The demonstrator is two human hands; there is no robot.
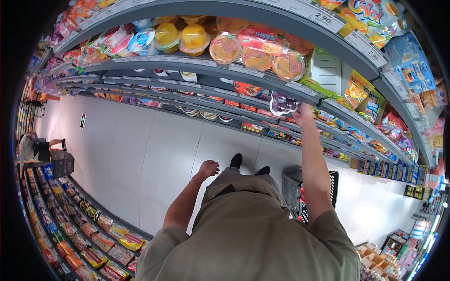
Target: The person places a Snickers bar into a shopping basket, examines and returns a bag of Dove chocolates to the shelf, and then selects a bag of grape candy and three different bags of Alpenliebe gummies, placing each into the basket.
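My right hand [303, 114] is stretched out to the shelves in front and grips the edge of a clear pack of dark purple jelly cups [282, 104]. The pack sits at the front of a shelf gap, just below the shelf lip; part of my fingers is hidden behind it. Down at my left side hangs my left hand [208, 168], above the floor, with its fingers loosely bent and nothing in them. On the shelf above the pack stand orange fruit jelly cups [226, 48] and a red-labelled pack of fruit jelly [262, 39].
A black shopping basket [292, 191] with red items stands by my right leg. Yellow fruit cups [194, 38] and bagged snacks [358, 90] fill the shelves. Another shelf row [89, 225] runs behind me at left. Another person [35, 149] is at the far left, beside a dark basket [62, 162].
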